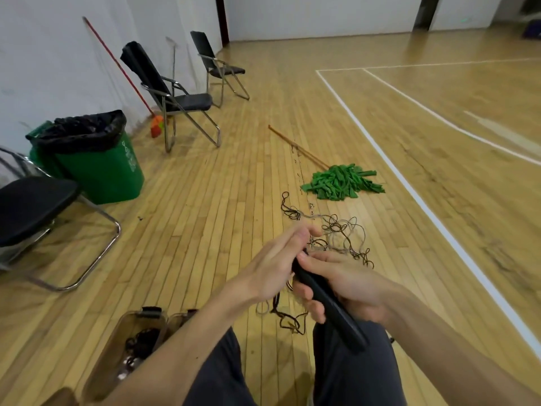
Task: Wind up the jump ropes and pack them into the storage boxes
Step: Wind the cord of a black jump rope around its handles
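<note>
Rope [341,233] looks limp, tangly; stiff handle [345,323] is the hold: right hand [351,285] clamps it, left hand [272,265] grip unclear.

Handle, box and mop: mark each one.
handle [347,323], head view, bare lower shaft.
box [151,312], head view, black latch on far rim.
mop [342,181], head view, middle of green strands.

3 chairs [187,101], 2 boxes [137,316], 1 bin [99,171], 1 mop [342,183], 1 broom [156,127].
</note>
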The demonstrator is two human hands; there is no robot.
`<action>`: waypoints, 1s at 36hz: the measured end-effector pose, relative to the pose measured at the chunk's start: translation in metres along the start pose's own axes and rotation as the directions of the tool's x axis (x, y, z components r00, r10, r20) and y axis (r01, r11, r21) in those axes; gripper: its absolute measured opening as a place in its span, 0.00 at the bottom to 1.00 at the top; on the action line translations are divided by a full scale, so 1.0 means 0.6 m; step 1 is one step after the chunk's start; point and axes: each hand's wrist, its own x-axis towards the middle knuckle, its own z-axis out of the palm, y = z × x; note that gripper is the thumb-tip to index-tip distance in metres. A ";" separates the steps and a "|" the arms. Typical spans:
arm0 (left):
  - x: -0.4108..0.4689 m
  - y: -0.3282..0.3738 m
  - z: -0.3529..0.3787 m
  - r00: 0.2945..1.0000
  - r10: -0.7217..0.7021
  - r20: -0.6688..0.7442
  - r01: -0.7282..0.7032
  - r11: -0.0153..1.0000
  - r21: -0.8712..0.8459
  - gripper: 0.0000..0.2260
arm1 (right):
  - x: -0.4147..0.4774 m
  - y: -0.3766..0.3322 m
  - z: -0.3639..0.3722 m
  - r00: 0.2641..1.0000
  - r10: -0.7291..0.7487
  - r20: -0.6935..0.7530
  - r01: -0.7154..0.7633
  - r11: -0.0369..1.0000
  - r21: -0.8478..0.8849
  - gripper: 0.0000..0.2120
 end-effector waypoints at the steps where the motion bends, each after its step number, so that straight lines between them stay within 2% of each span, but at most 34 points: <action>1: -0.001 0.002 0.000 1.000 -0.001 0.023 0.000 0.997 0.080 0.20 | 0.001 0.001 -0.006 1.000 0.013 -0.001 -0.013 1.000 0.006 0.13; 4: 0.003 -0.011 0.006 1.000 0.022 0.020 -0.027 0.965 0.262 0.18 | 0.009 0.014 -0.028 0.997 0.072 -0.005 -0.071 0.995 0.063 0.11; 8: 0.014 -0.037 0.002 0.997 0.060 -0.054 -0.038 0.942 0.335 0.15 | 0.019 0.022 -0.052 0.992 0.096 0.079 -0.102 0.991 0.082 0.07; 10: 0.017 -0.041 -0.003 0.998 0.033 -0.058 -0.015 0.962 0.273 0.14 | 0.021 0.023 -0.063 0.989 0.069 0.134 -0.078 0.995 0.064 0.07; 15: 0.027 -0.043 -0.012 0.995 -0.046 -0.085 0.043 0.999 -0.033 0.09 | 0.030 0.038 -0.087 0.946 0.104 0.308 -0.118 0.993 0.026 0.17; 18: 0.031 -0.042 -0.023 0.992 -0.073 -0.100 0.059 0.989 -0.135 0.05 | 0.032 0.054 -0.088 0.910 0.120 0.396 -0.122 0.992 -0.019 0.16; 22: 0.033 -0.050 -0.033 0.981 -0.076 -0.181 0.052 0.990 -0.131 0.11 | 0.037 0.063 -0.088 0.880 0.104 0.463 -0.127 0.992 0.019 0.16; 25: 0.033 -0.059 -0.035 0.973 -0.082 -0.214 0.058 0.992 -0.113 0.11 | 0.041 0.067 -0.087 0.890 0.136 0.434 -0.156 0.988 0.009 0.16; 32: 0.030 -0.074 -0.041 0.975 -0.044 -0.220 0.040 0.999 -0.019 0.10 | 0.043 0.068 -0.082 0.936 0.240 0.257 -0.240 0.970 -0.033 0.08; 34: 0.028 -0.080 -0.047 0.985 -0.042 -0.170 0.051 0.998 0.049 0.11 | 0.043 0.065 -0.079 0.946 0.250 0.207 -0.234 0.967 -0.097 0.03; 36: 0.024 -0.086 -0.051 0.995 -0.050 -0.091 0.058 0.995 0.081 0.14 | 0.043 0.062 -0.074 0.955 0.251 0.160 -0.226 0.961 -0.163 0.06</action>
